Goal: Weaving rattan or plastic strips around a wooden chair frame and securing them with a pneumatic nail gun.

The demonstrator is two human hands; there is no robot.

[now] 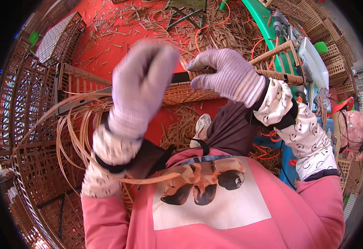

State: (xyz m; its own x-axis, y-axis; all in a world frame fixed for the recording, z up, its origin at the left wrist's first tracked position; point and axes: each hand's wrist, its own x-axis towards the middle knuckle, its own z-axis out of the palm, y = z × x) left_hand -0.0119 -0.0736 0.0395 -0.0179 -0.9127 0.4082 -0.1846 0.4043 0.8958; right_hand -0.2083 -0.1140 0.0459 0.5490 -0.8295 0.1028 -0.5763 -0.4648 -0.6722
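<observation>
Work in hand: weaving a cane strand (71,124) into the rim of a wicker basket frame (181,93), which is propped over the person's knees above the red floor (102,37).

Hand positions:
- The right hand (227,74), in a striped knit glove, lies curled over the top rail of the frame. Its fingers (204,62) are bent down onto the weave at the rim, nearly closed, pinching the spot where the strand enters.
- The left hand (142,85), also gloved, is raised in front of the frame and blurred by motion. It appears closed around the strand, but the grip itself cannot be made out.

Recommended practice, as a judgement:
1. Keep the right fingers pressed on the last completed turn so that the wrap does not slacken.
2. Draw the strand through with the left hand in one even pull, in line with the rail.
3. Feed from the loose loops without kinking them.

Surroundings:
- Loose loops of the same cane hang from the left of the frame down across the person's lap.
- Stacked lattice wicker panels (19,124) stand along the left.
- Cane offcuts (156,25) litter the floor beyond the frame.
- An orange cable (214,23) and a power tool (279,23) on a green support lie at the far right.

Obstructions: the hanging loops may snag on the frame's corner or on the sleeve.
</observation>
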